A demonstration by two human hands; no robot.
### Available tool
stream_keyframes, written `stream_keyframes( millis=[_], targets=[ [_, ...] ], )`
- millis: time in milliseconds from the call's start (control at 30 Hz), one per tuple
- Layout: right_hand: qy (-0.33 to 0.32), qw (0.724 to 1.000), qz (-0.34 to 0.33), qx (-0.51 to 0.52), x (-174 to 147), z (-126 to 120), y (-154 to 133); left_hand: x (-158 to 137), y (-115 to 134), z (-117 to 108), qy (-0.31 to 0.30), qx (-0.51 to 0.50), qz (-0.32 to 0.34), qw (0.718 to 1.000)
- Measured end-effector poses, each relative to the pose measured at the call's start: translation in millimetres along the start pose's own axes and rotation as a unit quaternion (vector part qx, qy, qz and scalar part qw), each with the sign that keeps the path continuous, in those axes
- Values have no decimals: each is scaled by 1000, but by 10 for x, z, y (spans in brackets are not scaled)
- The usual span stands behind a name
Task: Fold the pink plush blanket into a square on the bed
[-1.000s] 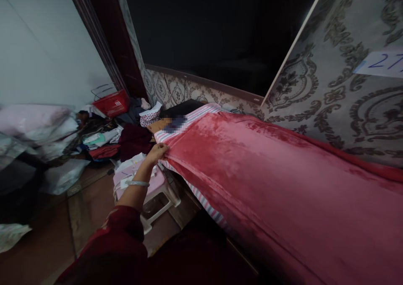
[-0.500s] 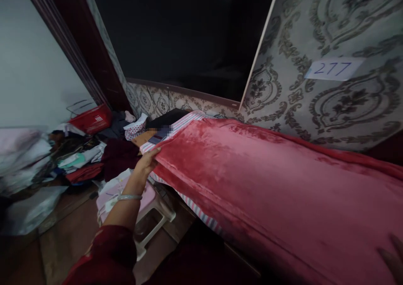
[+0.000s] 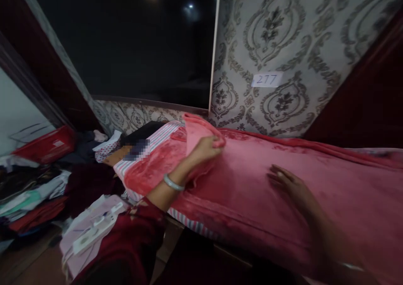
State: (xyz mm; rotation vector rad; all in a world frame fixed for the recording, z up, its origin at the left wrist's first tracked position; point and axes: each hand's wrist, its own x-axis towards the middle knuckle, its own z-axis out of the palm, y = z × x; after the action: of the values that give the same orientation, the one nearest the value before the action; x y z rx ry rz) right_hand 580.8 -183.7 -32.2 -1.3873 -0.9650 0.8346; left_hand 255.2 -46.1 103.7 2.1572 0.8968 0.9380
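A pinkish-red plush blanket [image 3: 252, 184] lies spread along a long surface below the wall. Its left part is lifted and partly folded over by my left hand [image 3: 206, 150], whose fingers are closed round a bunched edge. My right hand [image 3: 286, 182] is over the middle of the blanket with its fingers stretched out, holding nothing; whether it touches the fabric I cannot tell. Under the blanket's left end shows a striped cloth [image 3: 129, 167] in pink, white and grey.
A pink stool [image 3: 103, 205] bearing a white power strip [image 3: 94, 234] stands at lower left. Beyond it are piled clothes [image 3: 34, 192] and a red basket [image 3: 47, 144]. A large dark screen [image 3: 135, 45] hangs above, beside patterned wallpaper with a paper label [image 3: 267, 79].
My left hand has moved right from the blanket's left corner, lifting a bunched edge with it. My right hand has come further into view over the blanket. The view has turned right.
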Motion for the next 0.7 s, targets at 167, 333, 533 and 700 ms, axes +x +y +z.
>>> stream_keyframes(
  millis=[167, 333, 533, 700],
  targets=[
    [-48, 982, 135, 125, 82, 527, -144, -446, 226, 1004, -231, 162, 89, 955],
    [-58, 980, 149, 121, 221, 559, -91, -834, 161, 1275, -225, 208, 94, 947],
    [-14, 985, 147, 93, 605, 752, -225, -908, 159, 1262, -176, 206, 74, 960],
    [34, 999, 3, 6, 908, 913, -334, -870, 238, 1261, -172, 223, 83, 956]
  ],
)
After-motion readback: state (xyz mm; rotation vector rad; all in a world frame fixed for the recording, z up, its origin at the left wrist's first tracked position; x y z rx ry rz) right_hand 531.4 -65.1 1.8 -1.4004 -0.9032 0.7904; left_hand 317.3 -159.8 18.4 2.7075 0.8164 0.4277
